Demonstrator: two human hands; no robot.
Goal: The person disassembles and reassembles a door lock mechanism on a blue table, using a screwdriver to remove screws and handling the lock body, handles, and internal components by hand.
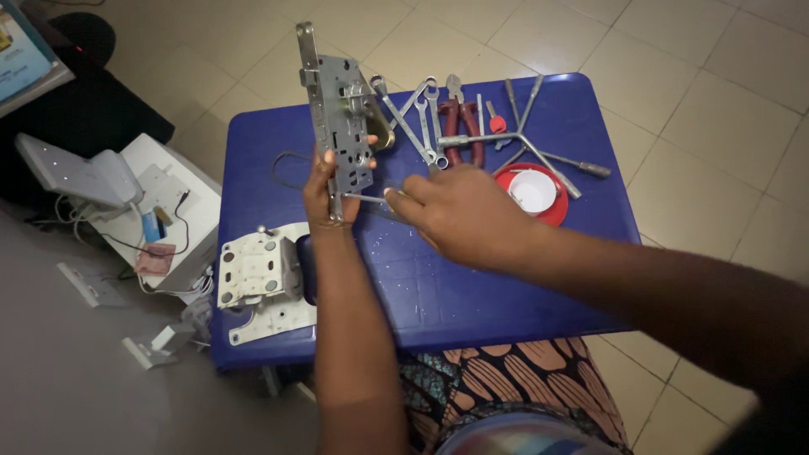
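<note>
- Plates point(268, 285), white, lie loose at the table's point(472, 295) left edge.
- Left hand point(324, 190) grips the lock point(341, 118) upright above the table.
- Right hand point(459, 215) pinches a thin tool point(364, 199) against the lock; case looks closed.
- Wrenches point(421, 118), pliers point(462, 126) and red dish point(533, 192) lie unused.

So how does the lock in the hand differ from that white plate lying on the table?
The lock is grey metal, long and narrow, held upright in the left hand. The white plate is broader, lies flat on the blue table, and nobody touches it. Both are flat hardware pieces with holes.
</note>
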